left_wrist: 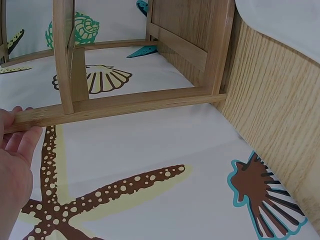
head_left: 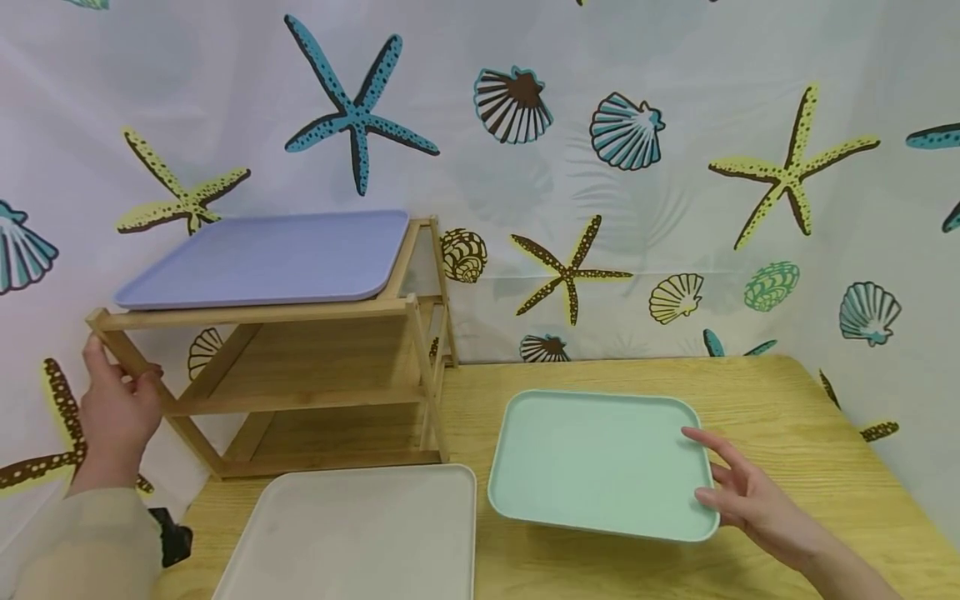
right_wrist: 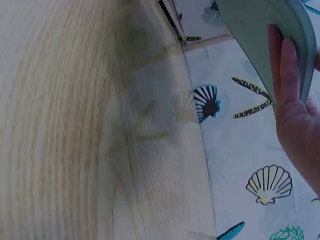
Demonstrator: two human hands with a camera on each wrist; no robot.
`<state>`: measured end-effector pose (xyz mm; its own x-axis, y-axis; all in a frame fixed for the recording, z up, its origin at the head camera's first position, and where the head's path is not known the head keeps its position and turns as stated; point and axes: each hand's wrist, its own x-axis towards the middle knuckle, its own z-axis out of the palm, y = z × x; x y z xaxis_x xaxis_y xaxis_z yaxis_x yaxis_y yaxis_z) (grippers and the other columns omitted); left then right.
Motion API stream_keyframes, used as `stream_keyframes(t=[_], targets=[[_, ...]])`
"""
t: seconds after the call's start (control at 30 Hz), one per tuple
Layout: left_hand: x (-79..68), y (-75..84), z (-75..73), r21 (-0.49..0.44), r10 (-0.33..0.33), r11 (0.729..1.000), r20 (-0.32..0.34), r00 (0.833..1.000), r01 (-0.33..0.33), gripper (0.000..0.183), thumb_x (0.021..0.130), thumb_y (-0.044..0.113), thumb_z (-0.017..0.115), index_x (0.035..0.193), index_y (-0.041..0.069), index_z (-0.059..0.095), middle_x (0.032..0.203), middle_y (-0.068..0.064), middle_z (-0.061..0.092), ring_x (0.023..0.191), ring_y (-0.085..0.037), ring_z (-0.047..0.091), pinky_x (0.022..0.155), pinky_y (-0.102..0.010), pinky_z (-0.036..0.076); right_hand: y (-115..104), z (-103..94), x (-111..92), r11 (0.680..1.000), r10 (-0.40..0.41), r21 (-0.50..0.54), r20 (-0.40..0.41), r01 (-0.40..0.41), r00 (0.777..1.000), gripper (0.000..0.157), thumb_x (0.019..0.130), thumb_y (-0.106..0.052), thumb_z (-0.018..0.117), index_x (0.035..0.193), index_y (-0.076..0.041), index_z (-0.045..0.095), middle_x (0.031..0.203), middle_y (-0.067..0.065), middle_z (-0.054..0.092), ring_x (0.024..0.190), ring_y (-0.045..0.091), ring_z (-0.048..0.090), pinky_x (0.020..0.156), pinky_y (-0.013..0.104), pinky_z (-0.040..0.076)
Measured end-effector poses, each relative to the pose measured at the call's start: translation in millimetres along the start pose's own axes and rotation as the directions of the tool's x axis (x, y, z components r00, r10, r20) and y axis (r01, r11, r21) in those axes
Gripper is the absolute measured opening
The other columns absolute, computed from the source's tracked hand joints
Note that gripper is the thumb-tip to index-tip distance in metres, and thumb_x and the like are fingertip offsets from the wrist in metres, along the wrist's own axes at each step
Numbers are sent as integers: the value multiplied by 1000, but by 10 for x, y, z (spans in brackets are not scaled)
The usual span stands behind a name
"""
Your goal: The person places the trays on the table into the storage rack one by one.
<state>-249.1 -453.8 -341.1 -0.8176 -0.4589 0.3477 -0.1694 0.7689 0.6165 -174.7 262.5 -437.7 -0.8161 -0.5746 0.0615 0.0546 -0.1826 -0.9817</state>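
A wooden three-tier rack (head_left: 300,403) stands at the left of the table. My left hand (head_left: 120,412) holds its left front post just below the top corner; in the left wrist view the fingers (left_wrist: 31,142) curl round that bar. With my right hand (head_left: 765,504) I grip a mint-green tray (head_left: 600,462) by its right edge, thumb on the upper side. In the right wrist view, fingers (right_wrist: 290,70) spread beneath the green tray (right_wrist: 250,30), which is raised off the table and tilted. A lavender tray (head_left: 277,257) lies on the rack's top tier.
A cream-white tray (head_left: 360,537) lies on the wooden table (head_left: 780,408) in front of the rack. Behind stands a white curtain (head_left: 675,50) printed with starfish and shells. A small black object (head_left: 174,537) is beside my left sleeve.
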Motion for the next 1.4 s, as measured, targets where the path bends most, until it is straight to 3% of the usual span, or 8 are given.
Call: stream_keyframes(t=[0.2,0.7,0.83,1.07,1.37,1.4], targets=[[-7,12,-22,-32,17,999,11,1000,-17,65,98,10,32,151,22,-5,131,-33,51,115,-55,49,82,-64,44,25,315,243,1000,0,13,20,-1,1000,62,100,2,45,152,-27,26,137,9,43,110,23,59,85,44,53],[4,21,-24,-44,-2,999,23,1000,3,66,98,11,33,151,23,-4,133,-32,50,117,-54,49,85,-65,43,189,1194,807,979,-92,187,76,76,993,60,96,2,53,147,-20,32,130,16,47,106,25,61,79,44,55],[6,25,-34,-47,-1,999,21,1000,2,66,98,10,33,151,23,-5,133,-33,50,117,-54,49,85,-65,43,204,1456,973,969,-128,221,54,113,990,58,94,0,57,144,-21,36,128,15,49,104,23,61,78,43,55],[10,1,-33,-38,18,999,25,1000,-17,67,98,10,35,151,21,-4,133,-34,49,116,-55,49,85,-65,44,184,1859,1295,967,-120,221,-28,123,992,70,91,-3,64,149,-4,25,129,19,48,102,24,61,76,39,56],[10,-30,-37,-52,20,998,57,998,-17,69,99,9,35,152,23,-7,135,-36,45,117,-57,47,85,-66,43,215,2246,1627,968,-56,239,-91,77,994,69,88,3,64,148,-7,31,121,17,54,91,20,65,73,36,56],[4,-32,-36,-44,23,999,49,999,-21,69,98,9,36,152,23,-6,134,-35,47,116,-56,48,82,-62,47,214,2288,1660,968,-53,240,-96,75,994,68,88,4,64,147,-7,32,119,16,55,90,20,65,73,36,56]])
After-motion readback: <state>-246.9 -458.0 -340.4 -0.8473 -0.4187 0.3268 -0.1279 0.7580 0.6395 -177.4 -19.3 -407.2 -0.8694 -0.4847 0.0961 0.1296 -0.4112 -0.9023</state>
